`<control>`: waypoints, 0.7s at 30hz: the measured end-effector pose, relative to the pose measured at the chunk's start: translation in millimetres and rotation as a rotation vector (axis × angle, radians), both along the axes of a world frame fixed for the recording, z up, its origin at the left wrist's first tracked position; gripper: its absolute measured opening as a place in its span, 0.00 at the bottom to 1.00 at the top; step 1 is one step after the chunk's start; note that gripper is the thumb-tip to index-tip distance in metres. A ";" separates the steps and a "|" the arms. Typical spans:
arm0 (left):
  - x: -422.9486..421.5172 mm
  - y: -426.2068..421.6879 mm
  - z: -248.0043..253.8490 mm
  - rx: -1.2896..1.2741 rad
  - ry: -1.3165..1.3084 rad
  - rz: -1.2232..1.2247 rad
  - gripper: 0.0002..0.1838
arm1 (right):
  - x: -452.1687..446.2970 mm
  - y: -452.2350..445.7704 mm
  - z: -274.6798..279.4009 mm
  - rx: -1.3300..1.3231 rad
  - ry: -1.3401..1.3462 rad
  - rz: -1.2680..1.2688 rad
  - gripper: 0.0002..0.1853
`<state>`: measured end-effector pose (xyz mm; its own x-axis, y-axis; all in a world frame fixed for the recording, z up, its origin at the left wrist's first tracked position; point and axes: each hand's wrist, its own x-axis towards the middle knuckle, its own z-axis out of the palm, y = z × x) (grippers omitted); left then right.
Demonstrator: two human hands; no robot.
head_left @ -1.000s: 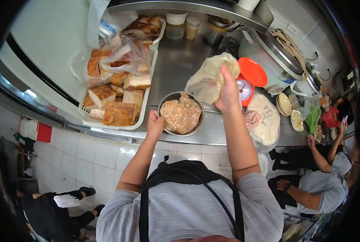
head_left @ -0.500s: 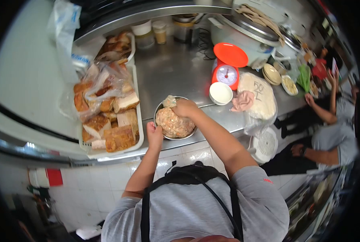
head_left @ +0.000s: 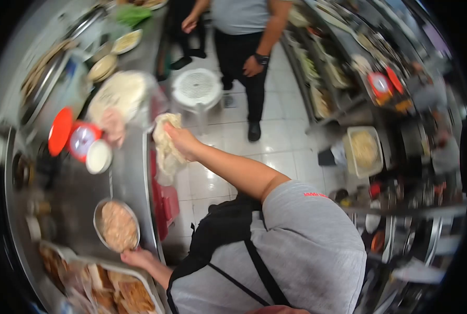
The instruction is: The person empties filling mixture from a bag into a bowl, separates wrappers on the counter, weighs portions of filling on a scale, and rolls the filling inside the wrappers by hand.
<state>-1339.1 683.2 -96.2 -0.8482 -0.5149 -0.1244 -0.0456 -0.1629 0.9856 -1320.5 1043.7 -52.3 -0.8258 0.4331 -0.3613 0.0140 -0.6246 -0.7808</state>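
A metal bowl (head_left: 103, 243) filled with pinkish minced meat (head_left: 119, 226) rests on the steel counter. My left hand (head_left: 138, 258) is closed on the bowl's near rim, with the fingers partly hidden. Out past the counter's edge, above the floor, my right hand (head_left: 177, 137) grips a crumpled, pale, see-through plastic bag (head_left: 166, 154) that hangs down blurred. Close to the bag lies a clear sack of white contents (head_left: 121, 97) on the counter, with a pink cloth (head_left: 112, 125) against it.
A red kitchen scale (head_left: 83, 140) and a white bowl (head_left: 98, 157) stand on the counter (head_left: 128, 178). Roasted meat pieces (head_left: 128, 290) fill a tray at lower left. A white stool (head_left: 197, 86) and a person (head_left: 246, 31) are ahead. A basket (head_left: 367, 167) sits at right.
My view has turned to the right. My right hand has left the minced meat and swung out beyond the counter with the plastic bag. My left hand remains at the bowl's rim.
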 end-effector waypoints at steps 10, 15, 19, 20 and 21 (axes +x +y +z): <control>-58.7 -67.0 -41.2 -0.962 -0.064 -0.151 0.12 | 374.7 145.1 -109.5 0.716 -0.933 -0.230 0.17; -40.4 -42.0 -23.0 -1.830 -0.222 -0.119 0.17 | 560.6 160.0 -215.7 0.774 -1.337 -0.110 0.21; -60.9 -64.9 -56.4 -1.955 -0.424 0.054 0.13 | 598.3 158.0 -255.6 0.766 -1.416 0.197 0.24; -65.2 -68.4 -59.9 -1.569 -0.384 0.072 0.10 | 582.7 154.7 -222.4 0.644 -1.431 0.171 0.25; -61.1 -49.7 -55.5 -0.630 -0.154 0.165 0.08 | 574.2 156.4 -221.9 0.697 -1.421 0.216 0.24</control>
<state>-1400.2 633.5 -151.7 -0.7485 -0.6503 0.1298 -0.2168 0.4250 0.8788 -746.2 1200.1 -274.2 -0.0717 0.7599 -0.6461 0.9827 -0.0570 -0.1760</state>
